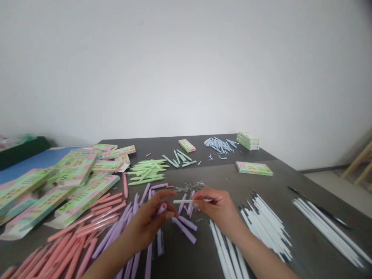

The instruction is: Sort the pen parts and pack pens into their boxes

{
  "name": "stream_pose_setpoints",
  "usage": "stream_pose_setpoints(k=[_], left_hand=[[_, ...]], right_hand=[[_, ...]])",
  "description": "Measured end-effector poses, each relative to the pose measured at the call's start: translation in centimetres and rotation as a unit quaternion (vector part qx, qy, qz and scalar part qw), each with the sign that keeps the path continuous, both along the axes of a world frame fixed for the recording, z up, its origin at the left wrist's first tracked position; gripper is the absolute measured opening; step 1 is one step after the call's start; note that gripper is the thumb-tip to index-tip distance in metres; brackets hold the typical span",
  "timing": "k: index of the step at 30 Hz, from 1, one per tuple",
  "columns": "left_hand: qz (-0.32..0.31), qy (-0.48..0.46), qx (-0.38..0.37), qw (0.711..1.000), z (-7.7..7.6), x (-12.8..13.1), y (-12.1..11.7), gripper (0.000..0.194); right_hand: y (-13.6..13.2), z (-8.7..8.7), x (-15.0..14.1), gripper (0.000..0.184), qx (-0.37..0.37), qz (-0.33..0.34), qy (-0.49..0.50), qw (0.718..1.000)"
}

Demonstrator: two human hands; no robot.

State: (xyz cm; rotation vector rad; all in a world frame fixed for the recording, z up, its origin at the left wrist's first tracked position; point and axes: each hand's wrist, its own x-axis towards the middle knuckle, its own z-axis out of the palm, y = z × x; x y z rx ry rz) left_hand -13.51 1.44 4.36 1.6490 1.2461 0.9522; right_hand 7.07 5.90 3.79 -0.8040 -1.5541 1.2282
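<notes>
My left hand [147, 221] is closed around a purple pen barrel [162, 208], whose open end points toward my right hand. Between the thumb and fingers of my right hand [219, 205] is a thin white pen refill [181, 201], held level with its free end near the left fingertips. The refill and barrel are apart. Below the hands lie loose purple pen parts [186, 228], and just beyond them is a scatter of small metallic-looking pieces [190, 186]. White refills with dark tips [264, 221] are heaped right of my right hand.
Coral pen barrels [69, 248] and green-pink boxes [78, 166] cover the left side. Farther back are light green pens [148, 170], pale blue parts [219, 145] and stacked boxes [248, 140]. More white refills [328, 228] lie far right on the dark table [212, 170].
</notes>
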Motion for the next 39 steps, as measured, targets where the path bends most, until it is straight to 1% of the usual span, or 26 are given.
stream_pose_setpoints(k=[2,4,6,7,9,11,13,16,18,21,23,24,26,27,29,31,34,37,39], left_hand=[[-0.002,0.037,0.05,0.998,0.1,0.1,-0.5,0.017],[-0.013,0.071,0.094,0.993,0.2,0.1,-0.9,0.003],[-0.032,0.088,0.122,0.988,0.1,-0.1,-1.1,0.009],[-0.042,0.08,0.132,0.987,-0.1,-0.2,-1.1,0.011],[-0.053,0.037,0.145,0.987,-0.5,-0.3,-1.0,0.015],[-0.054,-0.012,0.148,0.987,-1.0,-0.4,-0.8,0.019],[-0.055,-0.04,0.148,0.987,-1.5,-0.4,-0.6,0.022],[-0.046,-0.045,0.136,0.989,-1.9,-0.4,-0.5,0.021],[-0.031,-0.037,0.129,0.99,-1.9,-0.4,-0.6,0.02],[-0.019,0.017,0.134,0.991,-1.3,-0.3,-0.7,0.014],[-0.009,0.091,0.148,0.985,-0.7,-0.2,-0.9,0.007],[-0.001,0.128,0.16,0.979,-0.5,-0.1,-1.0,0.009],[0.013,0.178,0.182,0.967,-0.4,0.3,-1.2,0.021],[0.01,0.187,0.186,0.965,-0.5,0.5,-1.2,0.026],[-0.01,0.179,0.173,0.968,-0.8,1.1,-1.4,0.029],[-0.028,0.165,0.138,0.976,-1.0,1.6,-1.5,0.026],[-0.025,0.158,0.088,0.983,-0.9,2.0,-1.5,0.017],[-0.033,0.156,0.055,0.986,-0.5,2.1,-1.4,0.019],[-0.031,0.147,0.046,0.988,-0.4,1.9,-1.3,0.022]], right_hand=[[-0.5,0.4,0.0,0.005,0.047,-0.003,-0.013,0.999],[-1.0,0.7,0.0,0.006,0.081,0.005,-0.017,0.997],[-1.5,1.0,0.0,0.007,0.097,0.015,-0.02,0.995],[-1.8,1.2,0.0,0.008,0.103,0.019,-0.022,0.994],[-2.2,1.6,0.1,0.009,0.118,0.023,-0.03,0.992],[-2.5,2.0,0.2,0.012,0.135,0.024,-0.041,0.99],[-2.8,2.2,0.2,0.015,0.158,0.024,-0.054,0.986],[-3.2,2.2,0.2,0.017,0.197,0.029,-0.079,0.977],[-3.4,2.1,0.1,0.018,0.225,0.026,-0.098,0.969],[-3.5,2.0,0.1,0.021,0.272,0.004,-0.118,0.955],[-3.4,1.7,0.1,0.025,0.296,-0.015,-0.138,0.945],[-3.3,1.5,0.1,0.026,0.299,-0.021,-0.155,0.941],[-3.3,1.1,-0.1,0.028,0.295,-0.024,-0.199,0.934],[-3.3,0.8,-0.3,0.029,0.288,-0.019,-0.219,0.932],[-3.5,0.3,-0.8,0.031,0.272,0.005,-0.232,0.934],[-3.8,0.0,-1.1,0.033,0.247,0.025,-0.208,0.946],[-4.1,0.2,-1.2,0.038,0.19,0.027,-0.149,0.97],[-3.7,0.8,-0.8,0.026,0.137,0.03,-0.125,0.982],[-3.1,1.2,-0.5,0.015,0.08,0.039,-0.121,0.989]])
